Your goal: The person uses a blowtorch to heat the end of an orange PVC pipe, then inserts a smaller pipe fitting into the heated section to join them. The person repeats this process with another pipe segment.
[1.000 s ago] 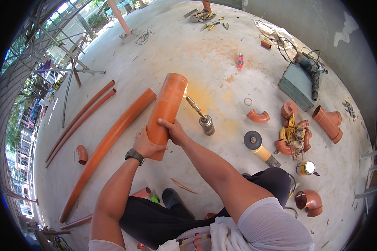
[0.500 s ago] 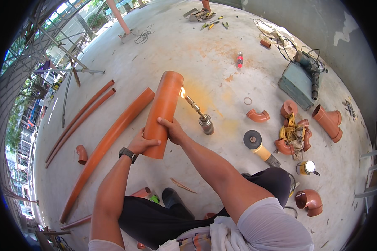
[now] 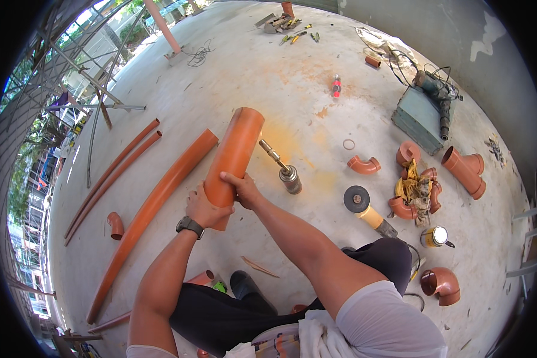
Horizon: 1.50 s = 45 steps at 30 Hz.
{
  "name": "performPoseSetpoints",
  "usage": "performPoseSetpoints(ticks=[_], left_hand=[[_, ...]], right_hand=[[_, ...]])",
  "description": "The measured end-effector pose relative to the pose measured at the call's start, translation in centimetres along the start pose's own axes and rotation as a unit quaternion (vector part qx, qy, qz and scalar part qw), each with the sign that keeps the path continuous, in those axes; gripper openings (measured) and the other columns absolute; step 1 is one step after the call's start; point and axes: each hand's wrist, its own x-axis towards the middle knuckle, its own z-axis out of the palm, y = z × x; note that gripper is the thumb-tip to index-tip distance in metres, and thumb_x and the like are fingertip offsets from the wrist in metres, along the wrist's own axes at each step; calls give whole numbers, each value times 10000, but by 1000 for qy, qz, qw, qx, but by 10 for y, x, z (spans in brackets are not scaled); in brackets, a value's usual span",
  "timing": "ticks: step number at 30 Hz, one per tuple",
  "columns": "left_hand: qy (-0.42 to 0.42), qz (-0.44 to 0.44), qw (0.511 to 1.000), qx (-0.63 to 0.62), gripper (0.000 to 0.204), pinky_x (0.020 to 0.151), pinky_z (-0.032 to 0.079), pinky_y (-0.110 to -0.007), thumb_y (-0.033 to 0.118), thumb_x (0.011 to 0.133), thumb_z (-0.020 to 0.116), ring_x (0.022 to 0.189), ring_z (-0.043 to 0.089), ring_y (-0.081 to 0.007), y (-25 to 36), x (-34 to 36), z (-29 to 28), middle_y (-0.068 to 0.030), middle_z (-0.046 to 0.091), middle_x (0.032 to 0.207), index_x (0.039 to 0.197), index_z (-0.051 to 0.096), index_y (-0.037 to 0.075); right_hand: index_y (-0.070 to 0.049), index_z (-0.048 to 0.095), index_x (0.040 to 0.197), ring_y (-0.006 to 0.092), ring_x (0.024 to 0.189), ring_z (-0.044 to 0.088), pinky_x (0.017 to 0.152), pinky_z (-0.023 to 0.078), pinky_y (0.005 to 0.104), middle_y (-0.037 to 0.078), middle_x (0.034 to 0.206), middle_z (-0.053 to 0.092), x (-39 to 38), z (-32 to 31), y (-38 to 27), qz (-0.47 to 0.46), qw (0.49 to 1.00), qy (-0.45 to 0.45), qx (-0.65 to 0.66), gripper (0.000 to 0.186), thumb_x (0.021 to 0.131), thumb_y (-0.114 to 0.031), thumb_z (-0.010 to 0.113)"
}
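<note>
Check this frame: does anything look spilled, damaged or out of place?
An orange-yellow patch discolours the grey floor beside the torch, perhaps dust. A pale, ragged patch also breaks the grey wall at upper right.

Angle grinder: on floor, right of right hand.
Can: farther right of that hand.
Grey-green case: beyond that hand, rightward; power tool on top.
Pipe elbow: left of left hand.
</note>
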Motion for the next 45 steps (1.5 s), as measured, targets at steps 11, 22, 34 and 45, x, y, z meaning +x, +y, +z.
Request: performPoseSetpoints(ticks=[11,22,34,45], left_hand=[[-222,23,895,-386,1117,1122,513,-399,373,731,970,1321,624,-256,-50,25,-10,-174,605,1463,1577,366,-37],[-12,19,998,-53,1356,1109,517,-434,526,542,1013,1328,624,-359,-16,5,-8,-262,607,1437,1572,359,-64],[-222,51,869,-439,984,1103,530,-399,223,777,926,1303,631,-278,-46,27,-8,-189,592,1462,1565,396,-38],[-25,89,972,-214,1241,1077,552,-458,395,611,991,1278,655,-381,-34,16,-2,-272,606,1420,1548,332,-84]], right_hand=[[-17,510,1481,300,1164,715,930,623,455,176,1322,677,3,-2,9,17,998,-63,20,798,893,-430,856],[10,495,1488,311,1183,720,904,651,479,196,1339,668,-2,5,3,29,999,-18,-9,867,881,-474,880],[1,540,1453,297,1174,711,973,614,448,175,1315,688,4,-8,9,5,998,-53,36,796,888,-449,874],[48,551,1416,281,1165,712,999,600,434,183,1284,699,10,6,4,-16,999,-43,29,755,898,-394,875]])
